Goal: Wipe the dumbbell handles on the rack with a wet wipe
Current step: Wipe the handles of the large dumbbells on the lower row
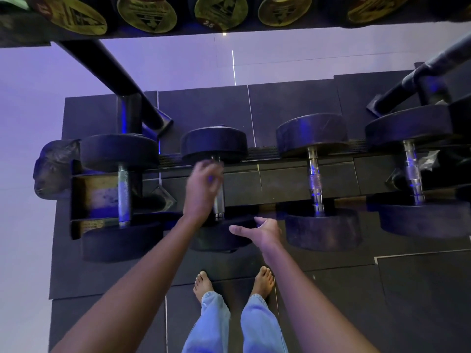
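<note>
Four dumbbells lie side by side on the lower rack [293, 174], handles running front to back, black heads at each end. From the left: first dumbbell [119, 151], second dumbbell [214, 143], third dumbbell [312, 136], fourth dumbbell [407, 128].

The left hand [202, 187] is over the handle [218, 202] of the second dumbbell, covering its upper part up to the far head. The hand is motion-blurred; its fingers [214, 171] curl toward the bar, but whether they grip it cannot be told. No wipe can be made out in this hand; if one is held, blur and the hand hide it.

The right hand [260, 230] is spread and holds nothing, thumb pointing left, hovering just beside the near head of the second dumbbell. Contact with that head cannot be confirmed.

The handles of the first, third and fourth dumbbells are bare metal and untouched; the third and fourth show blue reflections.

An upper tier [153, 31] at the top edge carries more dumbbells, seen end-on with yellow-green faces. Black floor mats [331, 289] lie below the rack. The person stands barefoot [202, 284] in light blue jeans [214, 324], facing the rack.
</note>
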